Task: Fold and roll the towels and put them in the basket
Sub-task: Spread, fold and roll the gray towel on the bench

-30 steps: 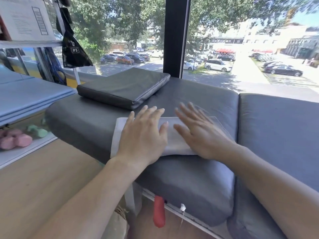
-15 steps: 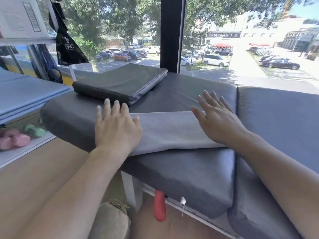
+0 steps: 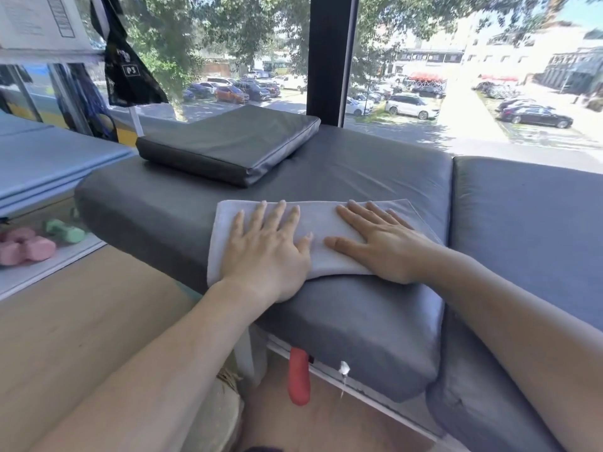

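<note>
A pale grey towel lies folded into a flat strip across the front of a dark grey bench cushion. My left hand presses flat on its left half, fingers spread. My right hand lies flat on its right half, fingers pointing up-left. Both palms rest on the cloth and neither hand grips it. A woven basket with a beige rim shows partly under my left forearm at the bottom.
A loose dark cushion lies at the back left of the bench. A second bench cushion adjoins on the right. A red handle hangs below the bench. Pink and green dumbbells sit on the left, blue mats above them.
My hands slid apart along the towel half a second ago and have now come back together near its middle. The towel looks shorter and thicker than before.
</note>
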Tool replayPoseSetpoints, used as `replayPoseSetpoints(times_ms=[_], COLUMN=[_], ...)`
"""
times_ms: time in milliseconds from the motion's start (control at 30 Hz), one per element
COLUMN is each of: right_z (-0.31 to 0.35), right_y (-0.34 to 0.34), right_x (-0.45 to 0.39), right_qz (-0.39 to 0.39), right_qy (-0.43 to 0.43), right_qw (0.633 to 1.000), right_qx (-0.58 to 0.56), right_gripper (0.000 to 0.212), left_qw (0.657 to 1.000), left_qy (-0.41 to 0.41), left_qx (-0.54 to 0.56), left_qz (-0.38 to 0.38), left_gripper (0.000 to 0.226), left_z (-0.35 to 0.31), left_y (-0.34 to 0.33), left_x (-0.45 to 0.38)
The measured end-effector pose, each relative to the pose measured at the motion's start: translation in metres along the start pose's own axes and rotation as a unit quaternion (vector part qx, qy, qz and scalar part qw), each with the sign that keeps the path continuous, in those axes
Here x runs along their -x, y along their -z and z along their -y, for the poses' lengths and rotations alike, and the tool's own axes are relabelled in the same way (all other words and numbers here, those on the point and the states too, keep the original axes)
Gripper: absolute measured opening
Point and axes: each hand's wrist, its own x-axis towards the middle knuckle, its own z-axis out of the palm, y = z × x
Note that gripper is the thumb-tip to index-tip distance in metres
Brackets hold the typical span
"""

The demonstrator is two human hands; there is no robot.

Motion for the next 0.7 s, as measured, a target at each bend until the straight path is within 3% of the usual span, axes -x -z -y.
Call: replayPoseSetpoints(times_ms=[267, 433, 533, 600, 700], right_z=[-0.060, -0.060, -0.067, -0.069, -0.072], right_y=[0.011, 0.021, 0.027, 0.024, 0.023], right_x=[-0.003, 0.004, 0.006, 0.003, -0.002], right_qz=[-0.019, -0.163, -0.158, -0.131, -0.097], right_qy=[-0.155, -0.220, -0.266, -0.268, -0.270], right_qw=[0.984, 0.961, 0.951, 0.954, 0.958], right_qx=[-0.088, -0.045, 0.011, 0.029, -0.006], right_gripper=[0.089, 0.077, 0.071, 0.081, 0.096], left_qw=[0.999, 0.999, 0.999, 1.000, 0.993], left_qy=[0.043, 0.045, 0.032, -0.003, -0.075], left_qx=[0.014, 0.007, -0.009, -0.011, 0.052], left_qz=[0.014, 0.002, 0.004, -0.010, -0.073], left_gripper=[0.094, 0.117, 0.136, 0.133, 0.094], left_z=[0.024, 0.025, 0.024, 0.018, 0.001], left_y=[0.012, 0.020, 0.031, 0.038, 0.035], left_x=[0.010, 0.016, 0.018, 0.018, 0.011])
